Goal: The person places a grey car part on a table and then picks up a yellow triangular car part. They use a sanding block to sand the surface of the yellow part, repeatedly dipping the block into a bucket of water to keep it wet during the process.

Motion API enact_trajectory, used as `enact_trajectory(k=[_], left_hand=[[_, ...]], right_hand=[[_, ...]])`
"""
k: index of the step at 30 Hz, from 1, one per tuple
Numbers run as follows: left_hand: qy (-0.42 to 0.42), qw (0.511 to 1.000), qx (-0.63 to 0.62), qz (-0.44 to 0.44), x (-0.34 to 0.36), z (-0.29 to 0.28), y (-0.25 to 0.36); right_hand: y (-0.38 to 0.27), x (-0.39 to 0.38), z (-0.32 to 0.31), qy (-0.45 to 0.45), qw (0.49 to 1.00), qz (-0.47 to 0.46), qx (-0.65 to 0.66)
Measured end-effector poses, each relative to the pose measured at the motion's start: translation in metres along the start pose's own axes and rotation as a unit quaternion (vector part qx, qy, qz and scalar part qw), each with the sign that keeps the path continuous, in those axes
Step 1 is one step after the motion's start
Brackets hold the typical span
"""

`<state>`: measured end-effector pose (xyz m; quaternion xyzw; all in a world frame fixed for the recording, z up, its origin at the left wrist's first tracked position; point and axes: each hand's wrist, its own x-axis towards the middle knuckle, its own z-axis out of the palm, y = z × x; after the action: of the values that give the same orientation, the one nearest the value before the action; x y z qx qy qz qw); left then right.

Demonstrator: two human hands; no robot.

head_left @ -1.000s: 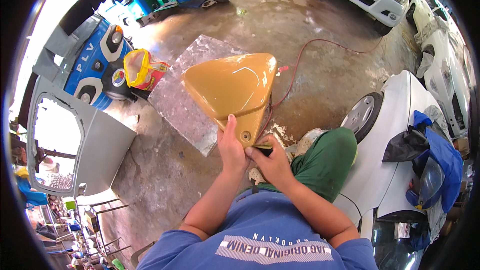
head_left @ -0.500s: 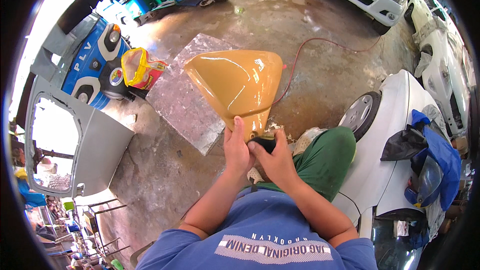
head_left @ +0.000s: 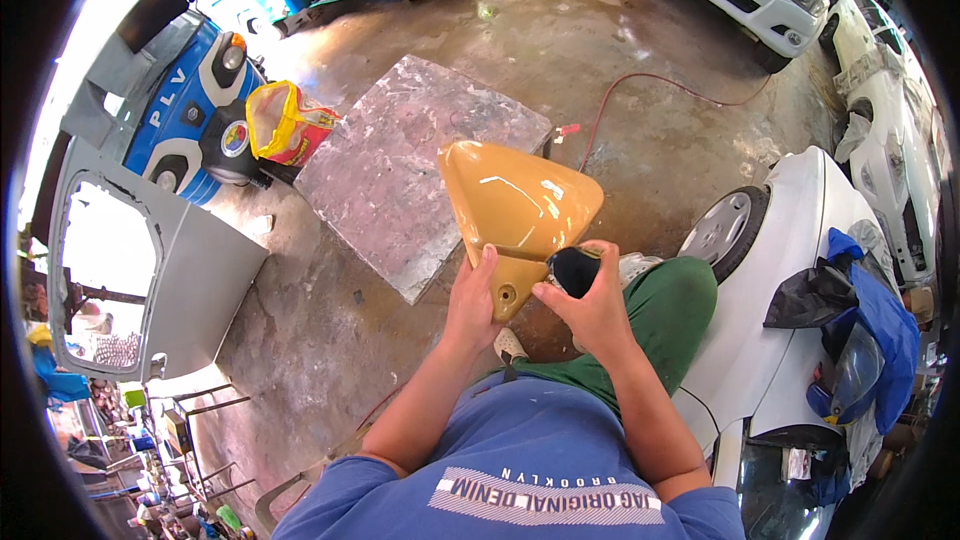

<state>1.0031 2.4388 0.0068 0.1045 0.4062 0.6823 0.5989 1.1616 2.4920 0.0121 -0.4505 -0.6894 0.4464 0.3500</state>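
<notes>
A glossy mustard-yellow body panel (head_left: 525, 198), wide at the far end and narrowing toward me, is held up in front of my body. A round hole shows in its narrow near end, below a groove across it. My left hand (head_left: 474, 298) grips the near left edge, thumb on top and fingers hidden underneath. Pinched in my right hand (head_left: 596, 308) is a flat black piece (head_left: 574, 271) with a rounded outline. That piece lies against the panel's near right edge; its exact kind I cannot make out.
A paint-stained square board (head_left: 400, 160) lies beyond the panel, with a yellow-and-red bag (head_left: 285, 125) to its left. A grey door shell (head_left: 205, 280) stands at left. A white car part with a wheel (head_left: 725, 225) is close at right. A red hose (head_left: 603, 105) crosses the floor.
The panel has turned and come nearer to me, uncovering more of the board. My right hand with the black piece has moved right and up along the panel's edge.
</notes>
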Motion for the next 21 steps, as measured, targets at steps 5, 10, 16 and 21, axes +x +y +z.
enact_trajectory(k=[5,10,16,21], left_hand=[[0.037,0.999,-0.032,0.011,0.004,-0.018,-0.011],[-0.022,0.998,-0.016,0.062,-0.004,-0.007,-0.009],[-0.132,0.987,0.050,0.078,-0.026,-0.012,-0.005],[-0.176,0.977,0.036,0.112,-0.036,-0.020,0.005]], right_hand=[[0.009,-0.012,0.006,-0.065,0.953,0.170,0.241],[-0.003,-0.002,0.017,-0.045,0.840,0.263,0.472],[-0.027,0.031,-0.013,-0.101,0.887,0.186,0.410],[-0.035,0.038,-0.028,-0.179,0.931,0.125,0.294]])
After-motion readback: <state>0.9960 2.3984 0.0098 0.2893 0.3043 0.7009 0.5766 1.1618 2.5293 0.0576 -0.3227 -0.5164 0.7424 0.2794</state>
